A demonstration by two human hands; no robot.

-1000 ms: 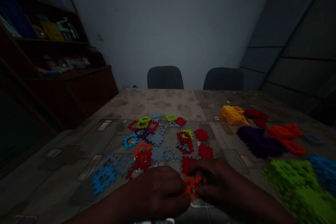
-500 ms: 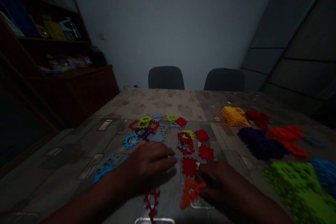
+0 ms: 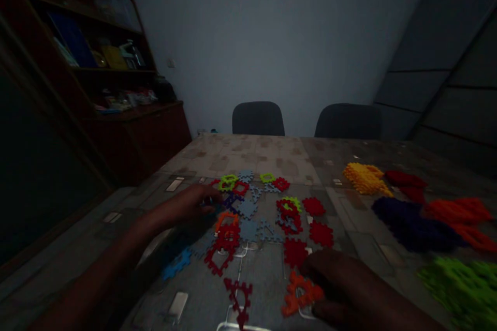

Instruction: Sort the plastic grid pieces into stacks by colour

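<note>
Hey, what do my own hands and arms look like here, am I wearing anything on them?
Your left hand and right hand are bare, without gloves. No sleeve, watch or bracelet shows; it's too dim to rule out rings.

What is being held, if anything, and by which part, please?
The right hand holds an orange, toothed, triangular plastic piece by its right edge; left hand, unclear.

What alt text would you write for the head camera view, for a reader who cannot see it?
At a patterned table, a person's right hand holds an orange toothed piece by its edge, while the left hand is over scattered colourful pieces. Piles lie at right; two dark chairs stand beyond.
</note>
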